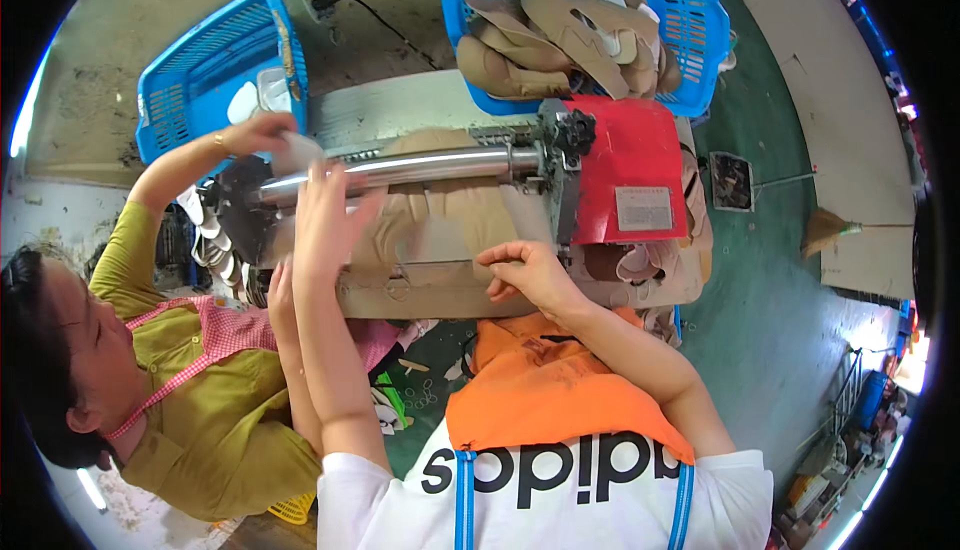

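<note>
A steel roller (430,165) spans a machine, with tan flat pieces (465,212) lying on the bed in front of it and partly under it. My left hand (328,212) reaches over the left part of the bed, its fingers stretched toward the roller and slightly blurred; nothing shows in it. At the front edge of the bed, my right hand (528,272) hovers with loosely bent fingers apart, right of the tan pieces. A co-worker's hand (262,133) holds a whitish piece (296,156) by the roller's left end.
The machine's red housing (625,165) stands at the right. Behind it is a blue basket (700,35) full of tan cut pieces; another blue basket (165,115) sits far left. The co-worker (200,380) leans in from the left. A broom (828,230) and dustpan (732,182) lie right.
</note>
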Motion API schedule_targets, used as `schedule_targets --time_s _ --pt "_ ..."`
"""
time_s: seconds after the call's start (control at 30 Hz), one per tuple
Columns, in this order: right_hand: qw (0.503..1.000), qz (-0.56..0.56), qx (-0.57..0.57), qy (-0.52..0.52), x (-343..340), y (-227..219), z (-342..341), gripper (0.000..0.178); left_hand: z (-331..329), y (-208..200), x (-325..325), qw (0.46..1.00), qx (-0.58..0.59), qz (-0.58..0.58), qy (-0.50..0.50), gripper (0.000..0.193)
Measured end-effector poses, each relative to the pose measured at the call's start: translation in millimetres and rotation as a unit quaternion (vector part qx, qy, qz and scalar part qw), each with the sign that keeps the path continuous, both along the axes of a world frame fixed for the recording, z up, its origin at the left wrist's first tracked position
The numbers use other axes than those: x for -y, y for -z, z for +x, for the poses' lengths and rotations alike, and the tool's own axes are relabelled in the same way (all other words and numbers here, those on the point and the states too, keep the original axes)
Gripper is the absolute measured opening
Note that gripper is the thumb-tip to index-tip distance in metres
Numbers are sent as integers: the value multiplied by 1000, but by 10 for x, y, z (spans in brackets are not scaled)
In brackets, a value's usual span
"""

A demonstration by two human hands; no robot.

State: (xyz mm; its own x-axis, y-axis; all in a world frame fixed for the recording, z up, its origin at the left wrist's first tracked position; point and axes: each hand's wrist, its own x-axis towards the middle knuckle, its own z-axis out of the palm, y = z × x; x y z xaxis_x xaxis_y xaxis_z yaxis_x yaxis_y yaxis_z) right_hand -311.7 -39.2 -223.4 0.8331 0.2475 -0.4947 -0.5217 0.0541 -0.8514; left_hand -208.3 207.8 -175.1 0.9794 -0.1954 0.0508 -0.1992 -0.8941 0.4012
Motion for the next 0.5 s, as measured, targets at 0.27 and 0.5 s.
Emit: schedule_targets --time_s 0.27,0.5 --pt "985 28 29 -169 429 -35 -431 19 1568 705 349 932 -349 94 10 51" --pt "866 -419 35 269 2064 784 -1070 25 2092 -337 309 984 167 -48 34 22"
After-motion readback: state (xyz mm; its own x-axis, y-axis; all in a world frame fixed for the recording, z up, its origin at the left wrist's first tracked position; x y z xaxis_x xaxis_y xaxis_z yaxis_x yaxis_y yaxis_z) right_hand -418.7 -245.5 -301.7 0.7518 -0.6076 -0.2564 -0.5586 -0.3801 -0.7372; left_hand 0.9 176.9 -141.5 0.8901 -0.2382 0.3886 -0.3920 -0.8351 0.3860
